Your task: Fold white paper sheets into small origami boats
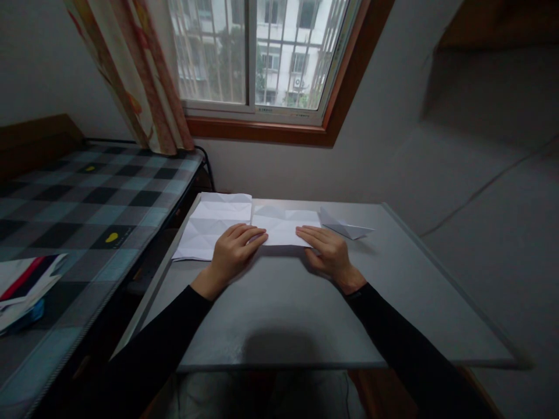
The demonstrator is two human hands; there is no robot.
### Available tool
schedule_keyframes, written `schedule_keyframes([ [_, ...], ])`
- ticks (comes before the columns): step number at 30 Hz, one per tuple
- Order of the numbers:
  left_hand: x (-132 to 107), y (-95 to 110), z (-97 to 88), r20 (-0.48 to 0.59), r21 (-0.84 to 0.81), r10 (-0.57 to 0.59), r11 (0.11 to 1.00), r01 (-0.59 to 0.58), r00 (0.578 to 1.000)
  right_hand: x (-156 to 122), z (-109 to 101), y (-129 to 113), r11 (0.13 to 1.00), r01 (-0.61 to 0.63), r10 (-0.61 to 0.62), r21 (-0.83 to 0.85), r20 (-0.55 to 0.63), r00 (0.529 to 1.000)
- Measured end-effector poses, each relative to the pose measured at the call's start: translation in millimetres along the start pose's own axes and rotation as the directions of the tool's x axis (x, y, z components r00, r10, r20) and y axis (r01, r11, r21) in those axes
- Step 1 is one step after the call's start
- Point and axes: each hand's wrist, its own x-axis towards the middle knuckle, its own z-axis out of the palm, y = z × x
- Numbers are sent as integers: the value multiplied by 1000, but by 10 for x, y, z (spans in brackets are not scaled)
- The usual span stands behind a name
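A white sheet of paper (286, 226) with crease lines lies on the table in front of me, its near edge folded straight. At its left end, my left hand (238, 247) holds the edge, with the fingers laid over the top. My right hand (325, 247) grips the other end, its fingers stretched across the paper and its thumb at the near edge. To the left lies a stack of creased white paper (209, 218), partly covered by my left hand. Just beyond my right hand stands a folded paper piece (347, 226) with pointed ends.
The grey-white table (271, 308) has a raised rim along its right side. A bed with a checked cover (131, 198) stands on the left, with papers (26, 285) on it. Behind the table are a wall and a window (279, 58), with a patterned curtain (140, 75) beside it.
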Motion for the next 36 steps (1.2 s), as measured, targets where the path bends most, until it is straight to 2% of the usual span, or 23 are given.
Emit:
schedule_keyframes([
  [4,-6,-7,-78,18,-33,20,999,-19,1000,16,37,-1,998,18,-24,62,108,994],
  [7,-4,-24,-97,70,-70,74,995,-69,995,18,83,8,988,62,-93,140,226,970],
  [10,-7,-50,-68,137,-79,60,996,-50,989,23,101,3,976,66,-127,209,295,947],
  [14,-30,-77,-3,197,-65,-40,996,53,980,23,86,2,968,18,-95,248,300,949],
  [20,-55,-66,33,108,-81,-141,985,150,984,-1,95,40,965,22,-95,262,270,958],
  [26,-55,-62,25,132,-54,-132,989,140,983,-11,134,47,976,44,-95,214,236,967],
  [30,-45,-25,16,100,-52,-123,990,128,987,-4,136,30,987,80,-114,142,250,962],
  [33,-41,0,19,98,-62,-76,995,82,992,2,136,16,992,94,-115,89,274,955],
  [36,-50,-4,36,139,-71,-13,997,23,990,14,134,5,989,103,-129,103,294,947],
])
